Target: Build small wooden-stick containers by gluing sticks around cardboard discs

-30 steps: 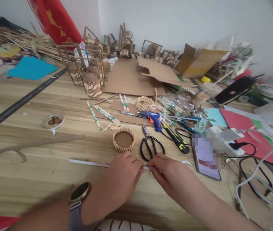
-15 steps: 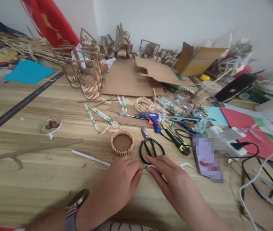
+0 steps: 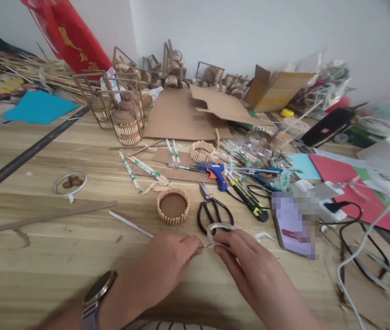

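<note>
White strip (image 3: 209,234) is worked at the near side of the bench (image 3: 50,270), between both hands. Its end is pinched by the left hand (image 3: 170,256), thumb and index fingers closed, no gap seen. It is curled into a small open loop at the right hand (image 3: 246,256), where it is gripped between thumb and fingertips, only slightly parted; the other right fingers are loosely bent. A straight white length (image 3: 131,223) is seen on the bench left of the left hand; whether it is joined to the loop can't be told, the middle being covered. A wristwatch (image 3: 100,288) is worn on the left wrist. Black-handled shears (image 3: 207,200) are laid just beyond the loop, handles partly overlapped by it in view. A round slatted basket (image 3: 173,220) is set upright left of the shears, near the left hand. Blue glue gun (image 3: 215,170) and yellow-black utility knife (image 3: 248,199) are placed farther back. Smartphone (image 3: 293,231) is laid right of the right hand. Brown balls (image 3: 73,181) are kept inside a white ring (image 3: 55,187) at far left.
</note>
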A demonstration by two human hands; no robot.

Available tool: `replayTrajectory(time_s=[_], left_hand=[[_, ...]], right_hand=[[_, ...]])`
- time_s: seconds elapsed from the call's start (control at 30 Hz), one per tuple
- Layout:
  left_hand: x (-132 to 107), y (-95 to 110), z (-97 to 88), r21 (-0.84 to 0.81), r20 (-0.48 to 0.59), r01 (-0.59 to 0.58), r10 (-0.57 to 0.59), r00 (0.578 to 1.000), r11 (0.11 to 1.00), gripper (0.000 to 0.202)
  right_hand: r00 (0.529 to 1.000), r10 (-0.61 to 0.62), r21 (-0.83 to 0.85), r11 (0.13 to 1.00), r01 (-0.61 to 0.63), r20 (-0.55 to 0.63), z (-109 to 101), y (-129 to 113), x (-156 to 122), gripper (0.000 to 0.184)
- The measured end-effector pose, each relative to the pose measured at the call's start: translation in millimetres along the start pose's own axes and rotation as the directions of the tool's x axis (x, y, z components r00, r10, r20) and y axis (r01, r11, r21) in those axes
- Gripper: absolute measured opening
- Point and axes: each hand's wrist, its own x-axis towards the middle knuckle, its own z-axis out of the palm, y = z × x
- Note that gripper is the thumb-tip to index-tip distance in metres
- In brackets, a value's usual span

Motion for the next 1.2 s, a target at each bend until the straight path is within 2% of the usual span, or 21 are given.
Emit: replayTrajectory(time_s=[0.1,0.23,0.53,0.67,0.77,0.87,0.97,1.1,1.13,1.17,1.2], left_hand=[[-0.1,3.6,-5.3,-0.009,-0.015,-0.002,0.001,1.0,1.0,0.024],[0.4,10.9,-7.9,-0.045,-0.094,-0.034,0.029,0.995,0.998,0.021],[1.7,17.8,0.4,-0.024,-0.234,-0.027,0.021,0.972,0.999,0.014],[3.0,16.8,1.5,-0.091,-0.266,-0.051,0.025,0.964,0.995,0.015],[3.9,17.7,-3.2,-0.155,-0.341,-0.083,0.026,0.94,0.984,0.016],[2.8,22.2,-10.4,-0.245,-0.407,-0.1,-0.008,0.913,0.964,0.016],[0.3,27.1,-17.5,-0.323,-0.422,-0.096,-0.052,0.905,0.942,0.016],[-3.1,21.9,-34.2,-0.458,-0.4,-0.05,-0.155,0.903,0.888,0.017],[-3.7,17.9,-40.8,-0.503,-0.406,-0.022,-0.214,0.889,0.864,0.018],[-4.2,13.3,-47.8,-0.55,-0.432,0.023,-0.308,0.848,0.835,0.019],[-4.2,8.8,-54.7,-0.582,-0.486,0.063,-0.409,0.772,0.811,0.02]], right_hand=[[0.998,-0.051,-0.042,0.998,0.049,-0.046,-1.0,-4.8,0.7,0.018],[0.993,-0.086,-0.068,0.994,0.081,-0.082,-0.1,-12.0,1.0,0.016],[0.987,-0.125,-0.078,0.99,0.117,-0.102,-0.8,-23.6,1.0,0.019],[0.986,-0.123,-0.056,0.991,0.118,-0.115,-0.8,-26.1,-1.2,0.02],[0.983,-0.105,0.003,0.994,0.107,-0.15,0.3,-27.5,-2.9,0.018],[0.962,-0.095,0.109,0.986,0.126,-0.257,4.2,-29.8,-2.8,0.015],[0.938,-0.048,0.221,0.967,0.13,-0.343,9.4,-33.0,-2.1,0.015],[0.933,0.023,0.33,0.938,0.104,-0.36,11.4,-33.9,-5.2,0.021],[0.925,0.036,0.351,0.93,0.106,-0.377,11.3,-32.6,-6.9,0.023],[0.917,0.047,0.364,0.925,0.11,-0.395,11.7,-30.7,-8.9,0.024],[0.914,0.047,0.363,0.925,0.112,-0.402,13.2,-28.4,-10.9,0.024]])
